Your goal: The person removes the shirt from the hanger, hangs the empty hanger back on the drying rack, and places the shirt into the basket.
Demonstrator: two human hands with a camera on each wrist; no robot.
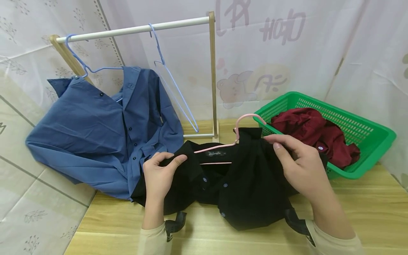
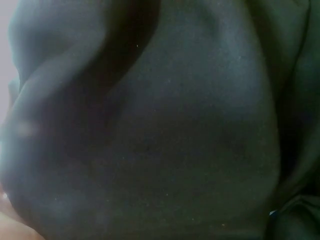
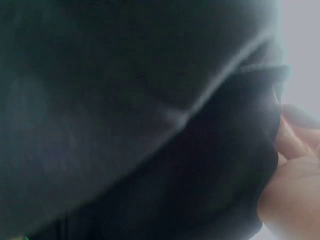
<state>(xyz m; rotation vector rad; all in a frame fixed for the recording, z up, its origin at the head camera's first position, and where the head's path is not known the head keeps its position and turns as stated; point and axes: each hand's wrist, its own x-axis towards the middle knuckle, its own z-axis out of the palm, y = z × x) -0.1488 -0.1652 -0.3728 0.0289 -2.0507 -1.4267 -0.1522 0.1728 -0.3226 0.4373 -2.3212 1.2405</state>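
A black shirt (image 1: 255, 191) with blue buttons is held up over the wooden table, a pink hanger (image 1: 237, 131) inside its neck and the hook rising above the collar. The left hand (image 1: 160, 173) pinches the shirt near the left side of the collar. On the other side, the right hand (image 1: 296, 163) pinches the shoulder cloth between thumb and fingers. Dark cloth (image 2: 190, 125) fills most of the left wrist view. In the right wrist view, the black fabric (image 3: 210, 165) lies beside part of the right hand (image 3: 292, 185).
A rack with a white bar (image 1: 127, 31) stands at the back left, carrying a blue shirt (image 1: 95, 124) on a blue hanger and a bare blue hanger (image 1: 175, 85). At the right, a green basket (image 1: 379, 141) holds a dark red garment (image 1: 312, 131).
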